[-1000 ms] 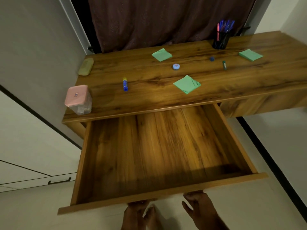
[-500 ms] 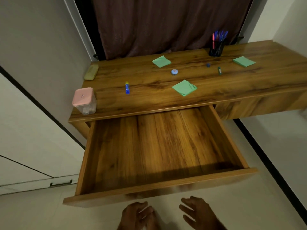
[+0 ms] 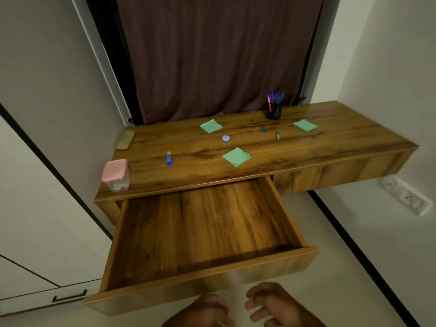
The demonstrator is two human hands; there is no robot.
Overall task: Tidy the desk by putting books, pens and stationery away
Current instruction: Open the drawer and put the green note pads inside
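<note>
The wooden desk [image 3: 330, 147] has its left drawer [image 3: 203, 282] pulled fully out, with nothing inside. On the desktop lie three green sticky-note pads [image 3: 236, 156] [image 3: 211, 126] [image 3: 305, 125], a blue glue stick [image 3: 169, 158], a small round blue tin [image 3: 225, 138], a tiny blue cap [image 3: 265, 129] and a dark green marker [image 3: 278, 136]. A black pen holder [image 3: 273, 111] with several pens stands at the back. My left hand [image 3: 205, 312] and my right hand [image 3: 271, 305] hover just below the drawer front, blurred, fingers loosely curled, holding nothing.
A pink-lidded clear box [image 3: 115, 175] stands on the desk's front left corner, an olive case [image 3: 125, 139] behind it. A dark curtain [image 3: 212, 57] hangs behind the desk. White cabinet doors [image 3: 47, 232] are at the left, wall sockets [image 3: 408, 199] at the right.
My hands have come off the drawer front and dropped back below it. The view has pulled away and tilted up, showing more of the curtain and walls.
</note>
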